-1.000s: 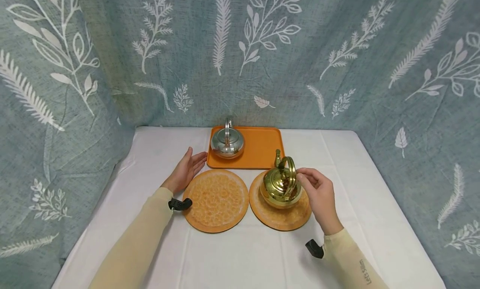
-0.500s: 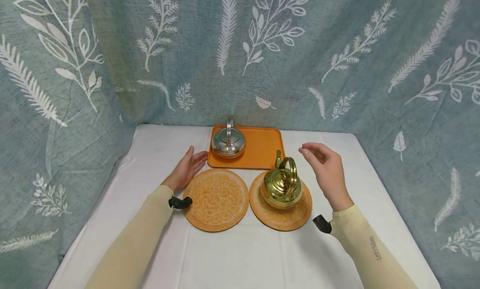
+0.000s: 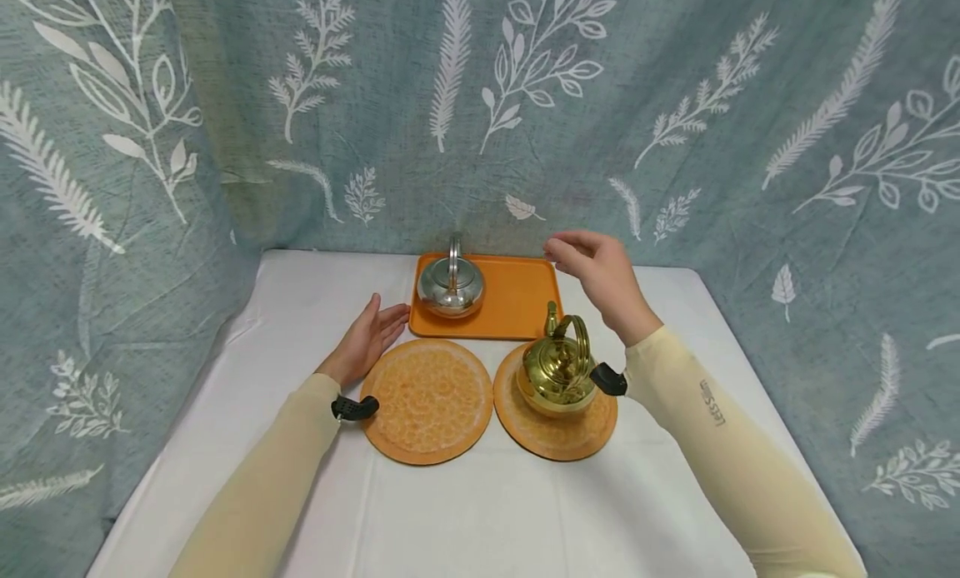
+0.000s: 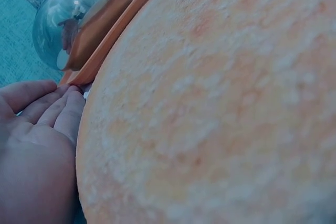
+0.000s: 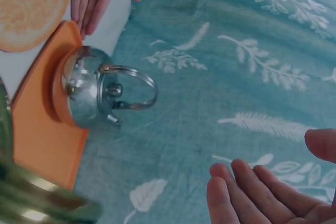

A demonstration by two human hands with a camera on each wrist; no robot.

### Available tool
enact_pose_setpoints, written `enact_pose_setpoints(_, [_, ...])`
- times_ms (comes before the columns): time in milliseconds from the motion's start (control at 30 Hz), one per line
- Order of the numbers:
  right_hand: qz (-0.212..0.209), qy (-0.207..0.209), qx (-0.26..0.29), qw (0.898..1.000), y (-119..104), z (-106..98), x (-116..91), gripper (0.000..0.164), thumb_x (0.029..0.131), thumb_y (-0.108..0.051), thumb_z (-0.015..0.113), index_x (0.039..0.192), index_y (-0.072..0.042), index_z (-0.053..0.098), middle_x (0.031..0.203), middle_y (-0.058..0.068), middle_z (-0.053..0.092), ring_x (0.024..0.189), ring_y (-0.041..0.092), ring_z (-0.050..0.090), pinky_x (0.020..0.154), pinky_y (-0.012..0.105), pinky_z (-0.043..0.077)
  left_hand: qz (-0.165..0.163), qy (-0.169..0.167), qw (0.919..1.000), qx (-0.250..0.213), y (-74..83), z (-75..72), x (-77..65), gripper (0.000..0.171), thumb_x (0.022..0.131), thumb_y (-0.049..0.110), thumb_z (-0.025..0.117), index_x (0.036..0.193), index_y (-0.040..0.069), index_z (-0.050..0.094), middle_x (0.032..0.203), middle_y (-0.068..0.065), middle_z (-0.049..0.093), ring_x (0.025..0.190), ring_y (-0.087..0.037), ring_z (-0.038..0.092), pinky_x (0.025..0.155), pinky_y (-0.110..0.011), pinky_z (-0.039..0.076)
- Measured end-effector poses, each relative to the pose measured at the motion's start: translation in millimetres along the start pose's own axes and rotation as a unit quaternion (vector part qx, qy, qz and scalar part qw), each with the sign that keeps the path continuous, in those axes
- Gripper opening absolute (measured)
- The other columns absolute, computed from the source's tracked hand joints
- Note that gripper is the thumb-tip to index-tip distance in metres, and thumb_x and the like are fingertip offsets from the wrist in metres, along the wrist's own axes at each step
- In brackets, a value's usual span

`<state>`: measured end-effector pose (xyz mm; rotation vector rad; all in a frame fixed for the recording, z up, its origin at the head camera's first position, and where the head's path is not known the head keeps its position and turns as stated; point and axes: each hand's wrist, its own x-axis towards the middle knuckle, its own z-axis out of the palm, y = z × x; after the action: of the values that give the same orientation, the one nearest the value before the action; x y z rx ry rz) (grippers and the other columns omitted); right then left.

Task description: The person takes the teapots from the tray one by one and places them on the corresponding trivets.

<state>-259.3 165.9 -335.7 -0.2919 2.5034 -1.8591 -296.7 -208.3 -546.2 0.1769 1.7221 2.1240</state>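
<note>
Head view, hands point(image 3: 363, 345) point(image 3: 602, 276) loosely spread, silver kettle point(image 3: 450, 296) on tray point(image 3: 517, 296), gold kettle point(image 3: 551, 380) nearer, curtain point(image 3: 390, 95).

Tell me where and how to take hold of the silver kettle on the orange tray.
Grip the silver kettle by the top of its handle, probably from above and the right: the arch stands upright, running front to back, so it can be wrapped crosswise, and the right hand hangs on that side.

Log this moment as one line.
left hand: at left edge of orange tray | right hand: in the air, holding nothing | silver kettle: on orange tray | gold kettle: on right round mat
</note>
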Motion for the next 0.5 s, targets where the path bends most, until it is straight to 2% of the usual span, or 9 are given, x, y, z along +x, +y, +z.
enact_pose_setpoints(267, [0.068, -0.027, 0.009, 0.997, -1, 21, 43, 0.05, 0.112, -0.029, 0.066, 0.149, 0.004, 0.062, 0.139, 0.021, 0.068, 0.126, 0.033, 0.068, 0.107, 0.034, 0.057, 0.0, 0.004, 0.9996, -0.027, -2.0, -0.6, -0.3, 0.102, 0.111, 0.073, 0.025, 0.169, -0.01, 0.012, 0.178, -0.025, 0.013, 0.165, -0.033, 0.011, 0.134, -0.041, 0.013])
enact_pose_setpoints(500, [0.113, -0.043, 0.009, 0.993, 1, 42, 70, 0.049, 0.112, -0.029, 0.066, 0.148, 0.005, 0.061, 0.138, 0.021, 0.069, 0.125, 0.032, 0.068, 0.105, 0.035, 0.059, 0.004, -0.005, 0.9996, -0.026, -0.5, -2.7, -1.4, 0.102, 0.112, 0.072, 0.024, 0.169, -0.011, 0.011, 0.178, -0.026, 0.011, 0.165, -0.034, 0.01, 0.134, -0.041, 0.012])
